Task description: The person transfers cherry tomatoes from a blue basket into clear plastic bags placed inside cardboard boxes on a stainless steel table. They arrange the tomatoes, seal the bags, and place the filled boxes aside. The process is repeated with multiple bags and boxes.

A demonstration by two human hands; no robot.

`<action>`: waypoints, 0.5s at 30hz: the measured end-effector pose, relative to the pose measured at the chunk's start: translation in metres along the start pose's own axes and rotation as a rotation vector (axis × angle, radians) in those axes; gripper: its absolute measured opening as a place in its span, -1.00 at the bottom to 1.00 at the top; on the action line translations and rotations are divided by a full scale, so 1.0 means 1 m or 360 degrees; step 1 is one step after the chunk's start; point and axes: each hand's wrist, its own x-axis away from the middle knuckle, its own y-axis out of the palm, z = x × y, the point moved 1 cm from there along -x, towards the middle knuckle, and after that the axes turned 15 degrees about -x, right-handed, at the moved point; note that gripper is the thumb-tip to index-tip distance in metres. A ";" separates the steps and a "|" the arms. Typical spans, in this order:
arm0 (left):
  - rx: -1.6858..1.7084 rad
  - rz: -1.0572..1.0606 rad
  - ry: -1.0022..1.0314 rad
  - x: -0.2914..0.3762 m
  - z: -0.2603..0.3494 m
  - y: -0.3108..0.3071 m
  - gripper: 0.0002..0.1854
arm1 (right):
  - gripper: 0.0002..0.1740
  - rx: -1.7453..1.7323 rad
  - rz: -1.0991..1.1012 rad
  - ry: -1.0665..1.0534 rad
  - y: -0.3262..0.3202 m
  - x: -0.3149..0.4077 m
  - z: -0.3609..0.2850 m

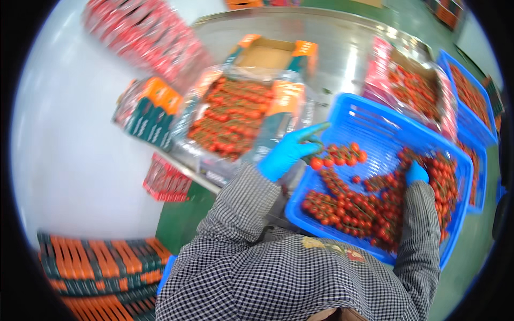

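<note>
My left hand, in a blue glove with green-stained fingertips, holds one end of a truss of red cherry tomatoes over the left part of a blue plastic crate. Inside the crate lie many trusses of cherry tomatoes, heaped toward the near and right sides. My right hand, also gloved, reaches down into the heap; its fingertips are hidden, so its hold cannot be told. Left of the crate, a plastic-lined cardboard box carries rows of tomato trusses.
A steel table bears an orange-and-green box and a pink box of tomatoes. More blue crates stand at the right. Wrapped red packs lie upper left; orange-and-green cartons are stacked lower left.
</note>
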 end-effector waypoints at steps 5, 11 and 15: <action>-0.0102 0.1315 0.0145 0.101 -0.017 -0.127 -0.62 | -0.55 0.0271 -0.0004 0.0018 0.004 -0.013 0.021; -0.1515 0.1838 -0.0396 0.148 -0.073 -0.176 -0.52 | -0.60 -0.1751 0.0044 -0.0522 -0.024 0.019 -0.084; -0.2149 0.1487 0.0077 0.147 -0.070 -0.208 -0.44 | -0.73 -0.1821 -0.0949 -0.0735 -0.035 0.076 -0.276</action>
